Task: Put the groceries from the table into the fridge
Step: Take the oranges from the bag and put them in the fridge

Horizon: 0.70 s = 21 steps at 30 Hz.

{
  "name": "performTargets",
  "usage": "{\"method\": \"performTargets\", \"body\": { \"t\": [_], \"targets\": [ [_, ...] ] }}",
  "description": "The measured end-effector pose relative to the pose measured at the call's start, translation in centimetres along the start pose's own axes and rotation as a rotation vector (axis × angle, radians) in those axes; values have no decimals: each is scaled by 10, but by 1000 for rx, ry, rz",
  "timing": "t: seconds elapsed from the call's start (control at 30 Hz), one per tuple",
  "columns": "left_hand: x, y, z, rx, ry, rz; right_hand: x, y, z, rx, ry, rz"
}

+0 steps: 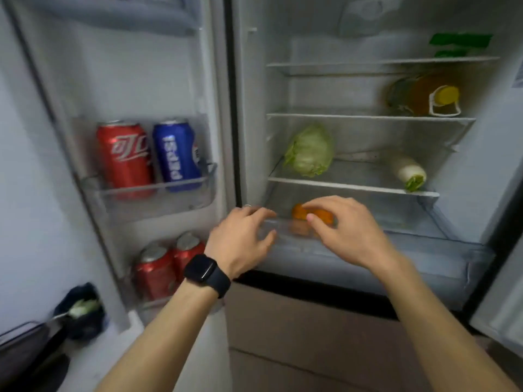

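Hands are working low in the middle of the frame, at the fridge's [424, 12] clear bottom drawer [410, 250]. The right hand [348, 230] is curling narrowly around an orange item [300, 212], probably a carrot, with the fingertips [310, 217] touching it; motion blur is hiding whether it is truly gripped or just being let go. The left hand [243, 239], wearing a dark watch [206, 274], is reaching with spread, empty fingers toward the drawer's front left edge, seemingly steadying it.

Cabbage [310, 151] and a white radish [407, 171] are lying well apart on the shelf just above the drawer, and a bottle of amber liquid [424, 94] is lying on the shelf above that, at upper right. Cans [147, 157] are standing in the door rack at left.

Doing this step well is probably meaning setting the orange item flat on the drawer floor, pushed back from the front lip so the drawer slides shut freely, while the left hand is keeping the drawer from tipping. Table and remaining groceries are lying outside the frame, so the remaining work cannot be judged.
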<state>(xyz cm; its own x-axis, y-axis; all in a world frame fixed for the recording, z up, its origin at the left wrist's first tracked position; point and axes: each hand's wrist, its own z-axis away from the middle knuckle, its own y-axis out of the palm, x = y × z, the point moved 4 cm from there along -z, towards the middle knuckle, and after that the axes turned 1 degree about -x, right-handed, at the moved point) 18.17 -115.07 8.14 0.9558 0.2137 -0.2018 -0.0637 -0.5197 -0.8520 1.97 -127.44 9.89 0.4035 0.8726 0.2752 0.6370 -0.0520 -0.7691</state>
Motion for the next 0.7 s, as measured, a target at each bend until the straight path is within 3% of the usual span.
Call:
{"method": "performTargets", "body": {
  "t": [0.13,0.23,0.53,0.7],
  "targets": [
    [53,-38,127,-79,-116,-113,94,45,68,-24,-97,-169],
    [101,-69,227,-83,-317,-167,173,84,107,41,-201,-254],
    [193,-175,504,-52,-887,-352,418,190,198,450,-531,-451],
    [228,-219,625,-76,-1149,-392,535,234,241,597,-709,-503]
  ]
}}
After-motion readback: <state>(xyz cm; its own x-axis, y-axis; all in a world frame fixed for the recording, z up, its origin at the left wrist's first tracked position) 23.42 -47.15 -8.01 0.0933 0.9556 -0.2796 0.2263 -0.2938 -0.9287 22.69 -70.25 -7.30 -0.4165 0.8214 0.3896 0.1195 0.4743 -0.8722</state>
